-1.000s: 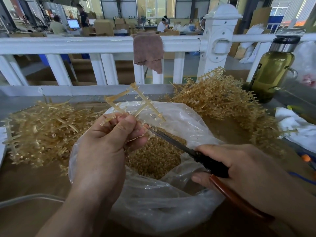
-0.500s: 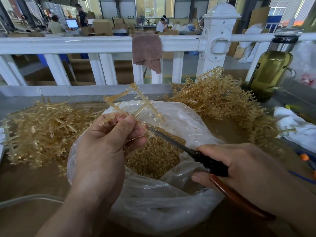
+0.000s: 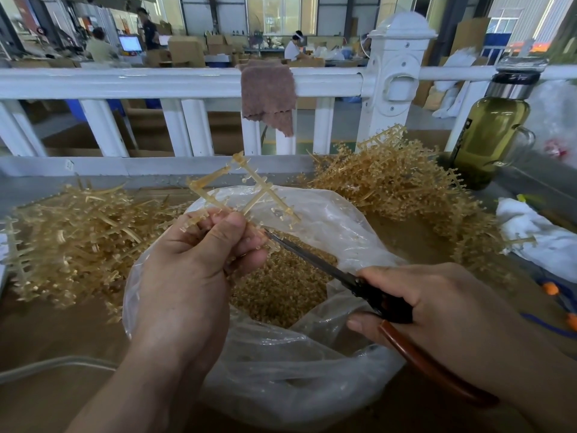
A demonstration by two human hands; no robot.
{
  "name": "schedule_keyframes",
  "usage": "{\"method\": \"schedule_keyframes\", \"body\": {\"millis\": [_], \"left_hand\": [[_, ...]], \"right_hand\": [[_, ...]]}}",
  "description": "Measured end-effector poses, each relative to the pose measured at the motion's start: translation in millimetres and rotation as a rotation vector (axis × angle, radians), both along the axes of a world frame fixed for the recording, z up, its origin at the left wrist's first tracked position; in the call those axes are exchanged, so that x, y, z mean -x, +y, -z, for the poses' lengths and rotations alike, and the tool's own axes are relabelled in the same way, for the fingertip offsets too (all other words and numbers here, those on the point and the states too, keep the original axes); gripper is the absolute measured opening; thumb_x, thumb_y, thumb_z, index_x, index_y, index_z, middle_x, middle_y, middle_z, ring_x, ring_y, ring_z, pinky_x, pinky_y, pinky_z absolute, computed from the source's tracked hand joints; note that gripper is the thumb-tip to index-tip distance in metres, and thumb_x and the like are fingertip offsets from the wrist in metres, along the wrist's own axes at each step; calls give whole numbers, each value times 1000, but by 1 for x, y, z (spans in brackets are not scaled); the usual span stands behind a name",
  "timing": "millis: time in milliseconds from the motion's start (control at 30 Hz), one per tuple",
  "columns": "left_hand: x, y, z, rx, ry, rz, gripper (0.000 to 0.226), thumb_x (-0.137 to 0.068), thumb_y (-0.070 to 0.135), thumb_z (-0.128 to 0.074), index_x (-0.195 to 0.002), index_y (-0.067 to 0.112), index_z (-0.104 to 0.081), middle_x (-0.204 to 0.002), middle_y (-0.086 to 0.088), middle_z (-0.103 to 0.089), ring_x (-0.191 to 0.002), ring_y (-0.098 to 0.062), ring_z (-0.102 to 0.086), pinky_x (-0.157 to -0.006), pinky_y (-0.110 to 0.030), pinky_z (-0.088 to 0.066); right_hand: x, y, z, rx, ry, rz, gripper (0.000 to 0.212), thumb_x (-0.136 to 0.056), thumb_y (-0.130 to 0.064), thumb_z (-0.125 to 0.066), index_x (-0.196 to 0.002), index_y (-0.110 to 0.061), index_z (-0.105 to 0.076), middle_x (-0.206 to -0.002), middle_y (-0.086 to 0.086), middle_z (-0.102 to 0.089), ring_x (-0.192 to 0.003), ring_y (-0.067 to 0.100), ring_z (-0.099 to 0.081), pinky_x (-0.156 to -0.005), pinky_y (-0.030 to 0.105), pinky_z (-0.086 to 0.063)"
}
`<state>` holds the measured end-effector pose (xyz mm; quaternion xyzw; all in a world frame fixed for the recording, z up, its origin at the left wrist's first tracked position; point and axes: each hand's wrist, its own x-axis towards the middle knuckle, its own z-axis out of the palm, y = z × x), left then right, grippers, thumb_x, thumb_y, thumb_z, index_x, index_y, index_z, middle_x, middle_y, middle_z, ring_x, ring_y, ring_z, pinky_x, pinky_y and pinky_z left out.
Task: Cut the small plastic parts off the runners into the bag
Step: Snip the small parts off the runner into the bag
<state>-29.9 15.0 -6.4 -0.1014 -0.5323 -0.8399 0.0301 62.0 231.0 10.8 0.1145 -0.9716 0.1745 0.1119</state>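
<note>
Over the open mouth of the bag (image 3: 312,373), near the middle of the table, the left hand (image 3: 187,276) pinches a runner (image 3: 246,190) between thumb and curled fingers, its crossed branches pointing up and away. The right hand (image 3: 443,310) is wrapped round the handles of the scissors (image 3: 315,259), whose blades reach up and left until their tip meets the runner just beside the left fingertips. The blades look almost together; whether they are biting a part, I cannot tell.

The step in hand seems to be snipping this runner, with small parts (image 3: 282,214) showing on its far branches. A heap of cut parts (image 3: 281,289) lies in the bag.

Next, the left hand likely needs to turn the runner so a fresh branch meets the blades above the opening. One pile of runners (image 3: 71,226) lies left, another pile (image 3: 399,189) far right.
</note>
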Motion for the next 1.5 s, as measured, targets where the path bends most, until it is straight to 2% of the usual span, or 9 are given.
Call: {"method": "schedule_keyframes", "body": {"millis": [533,700,1033,1167,1300,1500], "left_hand": [[0,2,0,-2,-8,-19,12,-80,23,-69,-68,23,-71,-71,-5,-68,-69,-15,-70,-61,-22,-57],[-1,2,0,3,-2,-16,16,-83,23,-68,-67,24,-71,-72,-3,-68,-71,-15,-69,-63,-22,-57],[-1,3,1,9,-7,-23,19,-80,24,-67,-62,25,-71,-68,0,-67,-69,-12,-69,-65,-22,-58],[-1,3,1,4,-24,-32,19,-81,23,-68,-62,24,-71,-68,-1,-67,-69,-12,-68,-65,-22,-58],[0,4,4,16,-55,-53,30,-93,14,-64,-64,21,-69,-69,-3,-67,-69,-14,-68,-64,-22,-58],[1,4,4,15,-75,-53,22,-93,14,-64,-72,16,-67,-70,-5,-67,-69,-16,-69,-63,-22,-58]], "right_hand": [[1,1,1,6,-13,-2,45,-80,-70,-44,-91,-32,-65,-67,-17,-59,-70,1,-58,-62,23,-46],[1,1,-1,-11,-6,0,29,-81,-62,-55,-84,-33,-61,-62,-20,-53,-67,-5,-55,-58,11,-40],[0,-2,0,-17,-48,14,23,-80,-65,-51,-84,-42,-54,-63,-19,-54,-74,-1,-57,-64,15,-43],[0,-2,0,-22,-52,17,24,-80,-64,-51,-85,-41,-55,-64,-19,-54,-70,0,-57,-57,17,-41],[1,-3,1,-24,-69,5,20,-80,-62,-51,-78,-42,-49,-63,-17,-54,-64,2,-55,-55,21,-41],[3,-3,4,-16,-70,0,20,-81,-60,-54,-77,-41,-48,-61,-18,-50,-60,1,-52,-55,19,-34]]}}
